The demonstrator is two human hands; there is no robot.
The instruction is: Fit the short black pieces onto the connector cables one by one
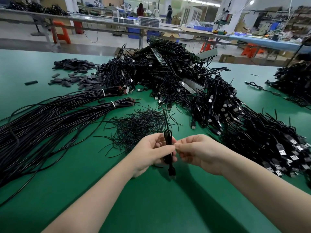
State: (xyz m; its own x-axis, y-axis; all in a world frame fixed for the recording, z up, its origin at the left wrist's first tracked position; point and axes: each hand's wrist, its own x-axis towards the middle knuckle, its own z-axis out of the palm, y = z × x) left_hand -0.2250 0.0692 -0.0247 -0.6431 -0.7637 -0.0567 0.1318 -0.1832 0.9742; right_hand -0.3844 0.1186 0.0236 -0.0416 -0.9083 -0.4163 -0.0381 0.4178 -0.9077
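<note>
- My left hand (pixel 152 151) grips a folded connector cable (pixel 168 147) upright, fingers curled round it; its plug hangs just below my hand, likely so the free end stays reachable.
- My right hand (pixel 199 153) meets it, fingertips pinching at the cable; whether a black piece sits between them, I cannot tell.
- Short black pieces (pixel 74 73) lie heaped far ahead-left of my hands, well apart.
- Loose thin wires (pixel 138 126) sit just beyond my hands.
- Plugged cable pile (pixel 252 132) runs off my right hand's side.
</note>
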